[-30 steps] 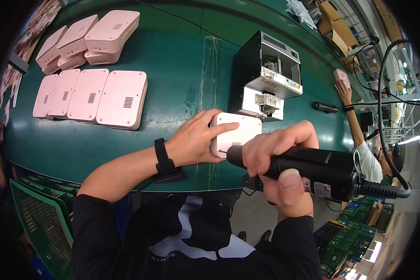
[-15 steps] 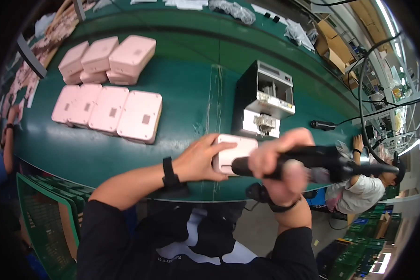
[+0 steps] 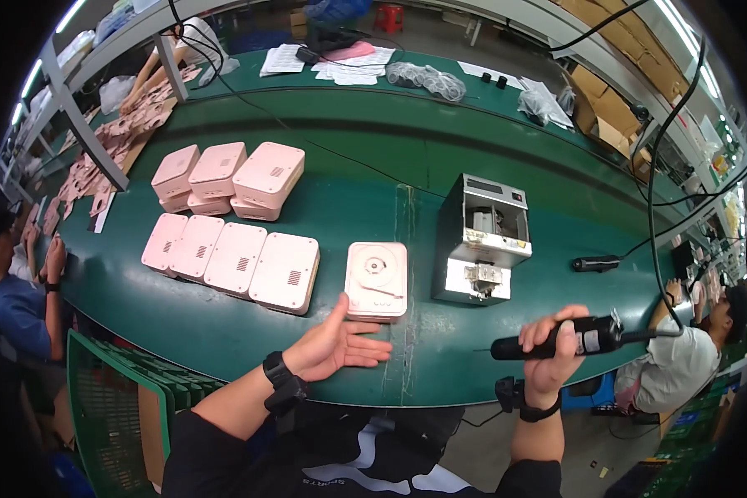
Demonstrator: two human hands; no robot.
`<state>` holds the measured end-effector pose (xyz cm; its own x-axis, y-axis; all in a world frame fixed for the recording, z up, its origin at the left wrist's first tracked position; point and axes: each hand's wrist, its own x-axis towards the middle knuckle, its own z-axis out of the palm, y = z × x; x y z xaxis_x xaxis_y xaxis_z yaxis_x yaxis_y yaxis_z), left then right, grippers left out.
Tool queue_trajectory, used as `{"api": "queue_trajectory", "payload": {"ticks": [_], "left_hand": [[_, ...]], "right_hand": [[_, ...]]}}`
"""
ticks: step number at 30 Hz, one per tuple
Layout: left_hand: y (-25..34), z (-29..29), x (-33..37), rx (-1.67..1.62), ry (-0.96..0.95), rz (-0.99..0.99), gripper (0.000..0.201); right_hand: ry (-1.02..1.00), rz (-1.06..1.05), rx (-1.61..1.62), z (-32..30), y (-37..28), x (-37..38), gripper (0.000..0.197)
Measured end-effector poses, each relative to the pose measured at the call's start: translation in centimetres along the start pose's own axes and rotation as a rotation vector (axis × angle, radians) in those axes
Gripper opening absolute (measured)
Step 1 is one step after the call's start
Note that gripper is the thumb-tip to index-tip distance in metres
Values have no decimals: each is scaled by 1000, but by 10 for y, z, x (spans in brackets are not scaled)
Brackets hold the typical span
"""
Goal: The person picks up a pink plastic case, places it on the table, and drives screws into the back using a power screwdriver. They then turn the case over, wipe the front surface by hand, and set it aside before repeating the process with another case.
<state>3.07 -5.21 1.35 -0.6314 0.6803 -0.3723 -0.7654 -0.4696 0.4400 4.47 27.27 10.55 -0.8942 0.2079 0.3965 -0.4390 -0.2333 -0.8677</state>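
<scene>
A pink box-shaped device with a record-player-like top [image 3: 376,280] lies face up on the green bench. My left hand [image 3: 330,344] is open beside its near edge, palm turned up and fingers spread, with nothing in it. Farther right, my right hand [image 3: 551,349] is wrapped round a black electric screwdriver [image 3: 588,339]. The tool is held level above the bench's near edge, its thin bit pointing left and its cable trailing right.
More pink boxes [image 3: 283,274] stand in a row to the left, with stacked ones [image 3: 267,176] behind. A black-and-silver machine [image 3: 483,236] stands right of centre. Another black screwdriver [image 3: 596,263] lies beyond it. Co-workers sit at both sides; green crates [image 3: 112,407] stand lower left.
My left hand has let go of the pink device, which now shows its record-player-like face. The screwdriver in my right hand has moved right, away from it. The view has tilted up.
</scene>
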Motion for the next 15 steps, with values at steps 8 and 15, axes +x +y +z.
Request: {"api": "queue_trajectory", "payload": {"ticks": [8, 15], "left_hand": [[1, 2, 43, 12, 158, 135, 63], [14, 36, 86, 131, 263, 719, 59]], "right_hand": [[90, -95, -161, -31, 26, -19, 17], [79, -121, -163, -35, 29, -24, 22]]}}
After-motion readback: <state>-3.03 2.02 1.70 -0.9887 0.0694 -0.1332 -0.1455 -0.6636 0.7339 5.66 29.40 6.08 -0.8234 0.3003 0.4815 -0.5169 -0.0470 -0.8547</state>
